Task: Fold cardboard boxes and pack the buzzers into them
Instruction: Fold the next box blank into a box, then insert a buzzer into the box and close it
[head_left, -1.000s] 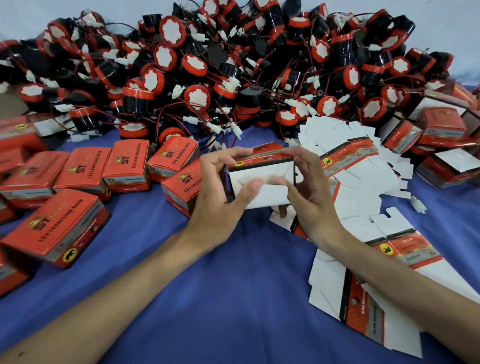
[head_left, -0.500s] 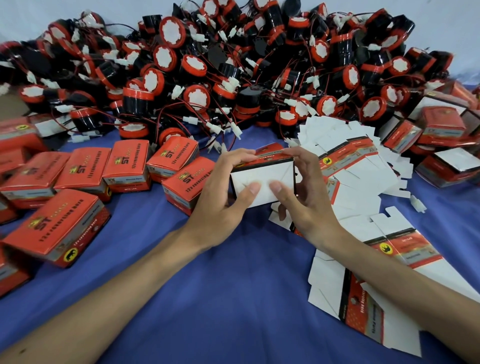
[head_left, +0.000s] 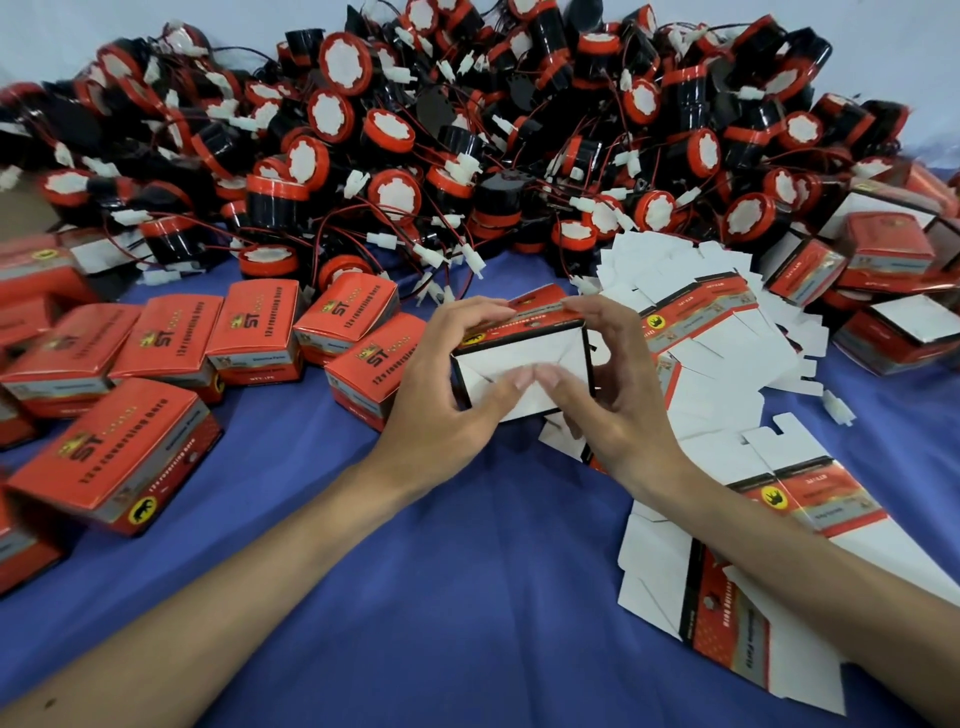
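Observation:
I hold a small red cardboard box (head_left: 524, 349) above the blue cloth, its white flapped end turned toward me. My left hand (head_left: 447, 400) grips its left side, fingers over the red top, thumb on the white flaps. My right hand (head_left: 618, 395) grips the right side, its thumb meeting the left thumb at the middle of the flaps. A big heap of black-and-red buzzers (head_left: 467, 150) with red wires and white plugs fills the back. Flat unfolded boxes (head_left: 696, 332) lie fanned out just right of my hands.
Closed red boxes (head_left: 171, 353) lie in a row and pile at the left. More boxes, some open, are stacked at the far right (head_left: 883, 280). Flat box blanks (head_left: 727, 587) lie under my right forearm. A loose white plug (head_left: 837, 406) rests on the blue cloth (head_left: 415, 597).
Both thumbs have slid together onto the white flaps and now touch at the middle. The box has tilted slightly, its flapped end facing me more squarely.

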